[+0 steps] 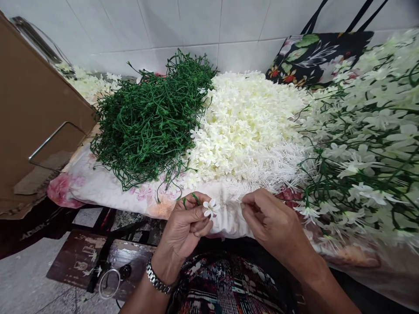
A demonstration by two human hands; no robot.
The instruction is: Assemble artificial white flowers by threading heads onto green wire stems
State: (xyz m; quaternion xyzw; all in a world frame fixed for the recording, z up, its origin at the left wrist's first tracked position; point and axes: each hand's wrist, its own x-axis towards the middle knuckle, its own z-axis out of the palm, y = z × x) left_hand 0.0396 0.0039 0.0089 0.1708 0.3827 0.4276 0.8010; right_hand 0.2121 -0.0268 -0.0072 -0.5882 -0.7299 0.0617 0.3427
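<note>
My left hand (183, 229) is closed in a pinch on an artificial flower (211, 209) with white petals. Bits of green stem (195, 199) stick up behind its fingers. To the right, my right hand (273, 224) is closed, thumb against forefinger, and whatever it may hold is too small to make out. Beyond both hands lies a heap of loose white petal pieces (242, 120). Thin white stamen pieces (278, 163) are piled at its front right. A tangled heap of green plastic stems (149, 117) rests to the left.
Assembled white flowers on green stems (363, 174) crowd the right side. A floral cloth (108, 185) covers the work surface. A brown cardboard box (39, 113) stands at left, a dark floral bag (319, 59) leans on the tiled wall, and a wooden stool (72, 261) is below.
</note>
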